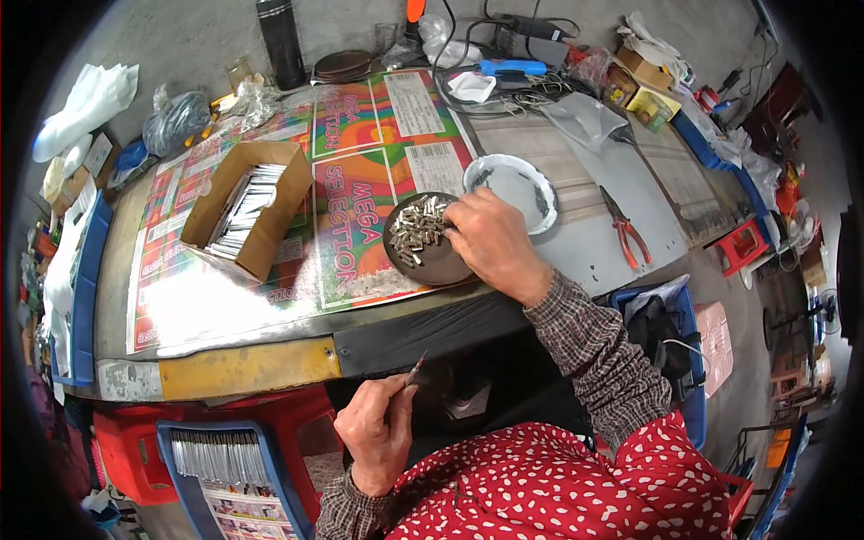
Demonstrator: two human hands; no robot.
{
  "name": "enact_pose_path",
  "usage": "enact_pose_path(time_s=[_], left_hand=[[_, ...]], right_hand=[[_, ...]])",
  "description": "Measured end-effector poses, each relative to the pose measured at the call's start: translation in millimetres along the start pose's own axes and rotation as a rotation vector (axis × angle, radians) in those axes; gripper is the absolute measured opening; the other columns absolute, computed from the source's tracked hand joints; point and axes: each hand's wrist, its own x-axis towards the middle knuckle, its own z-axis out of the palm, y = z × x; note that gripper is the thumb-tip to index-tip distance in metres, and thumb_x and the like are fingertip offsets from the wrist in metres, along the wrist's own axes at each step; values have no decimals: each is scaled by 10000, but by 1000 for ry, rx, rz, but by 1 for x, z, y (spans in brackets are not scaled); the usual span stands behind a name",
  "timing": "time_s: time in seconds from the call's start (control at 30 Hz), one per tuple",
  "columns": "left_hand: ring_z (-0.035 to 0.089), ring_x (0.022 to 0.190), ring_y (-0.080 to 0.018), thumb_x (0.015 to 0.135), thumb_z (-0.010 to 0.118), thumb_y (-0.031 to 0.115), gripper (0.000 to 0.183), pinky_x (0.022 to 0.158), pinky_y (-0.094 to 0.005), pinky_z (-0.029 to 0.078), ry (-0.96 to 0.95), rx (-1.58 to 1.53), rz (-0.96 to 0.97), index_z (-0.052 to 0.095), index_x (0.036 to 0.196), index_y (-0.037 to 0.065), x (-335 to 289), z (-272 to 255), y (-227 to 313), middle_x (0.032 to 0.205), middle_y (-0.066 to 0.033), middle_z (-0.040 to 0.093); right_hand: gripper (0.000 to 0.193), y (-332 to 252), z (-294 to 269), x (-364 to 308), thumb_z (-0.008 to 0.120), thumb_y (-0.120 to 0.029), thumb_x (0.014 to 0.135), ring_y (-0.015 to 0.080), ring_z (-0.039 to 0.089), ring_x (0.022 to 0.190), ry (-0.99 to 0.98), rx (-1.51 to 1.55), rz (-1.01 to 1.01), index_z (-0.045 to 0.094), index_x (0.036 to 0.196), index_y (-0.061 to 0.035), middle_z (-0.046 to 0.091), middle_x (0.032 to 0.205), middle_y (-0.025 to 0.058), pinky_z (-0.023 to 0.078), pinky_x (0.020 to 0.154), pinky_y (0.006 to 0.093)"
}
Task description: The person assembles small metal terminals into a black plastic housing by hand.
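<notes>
A dark round dish (409,264) on the table holds a pile of small silvery metal tubes (419,225). My right hand (493,241) reaches over the dish's right side, fingers bent together at the edge of the pile; what is between the fingertips is hidden. Below the table edge, close to my body, my left hand (376,430) is closed around a thin stick with a dark pointed tip (418,367), which points up and to the right. Just behind my right hand stands a white bowl (546,193) smeared inside with grey paste.
An open cardboard box (286,202) of thin silvery-white sticks stands at left. Red-handled pliers (627,232) lie at right. Near my left forearm, a blue tray (171,459) holds rows of silvery sticks. Cables and a blue-handled tool (513,67) lie at the back.
</notes>
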Motion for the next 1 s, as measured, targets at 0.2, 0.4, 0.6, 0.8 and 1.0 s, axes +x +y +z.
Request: enact_pose_path(time_s=[0.2,0.4,0.6,0.8,1.0], left_hand=[[580,591,-185,740,666,-61,117,553,-248,443,-2,1,8,612,839,-29,0,0,-3,717,-119,613],[624,650,-241,723,666,-68,159,578,-286,492,-22,37,-3,620,854,10,-2,-1,-1,772,-113,644],[624,648,-236,729,668,-58,149,577,-280,488,-39,31,-11,623,855,8,-2,-3,5,766,-115,642],[583,599,-187,741,670,-45,115,547,-254,448,-28,4,-15,620,838,-13,-5,-3,7,717,-106,615],[614,624,-230,731,672,-47,133,558,-279,476,-71,-20,-12,626,846,1,-5,0,15,742,-112,633]], right_hand=[[102,-3,4,4,615,-47,692,301,545,782,-12,-77,-70,548,765,-22,550,740,115,463,637,404],[125,7,5,7,583,-54,680,319,533,768,-19,-43,-160,514,775,-11,531,746,128,445,645,425],[159,4,-3,7,585,-68,655,340,521,782,-66,9,-149,494,763,5,526,746,143,430,660,443],[137,-26,-37,-19,625,8,723,194,593,623,-67,394,53,577,852,7,601,797,109,470,588,273],[150,-56,-63,-57,625,-1,751,181,575,749,-198,854,129,599,899,3,594,819,73,456,676,275]])
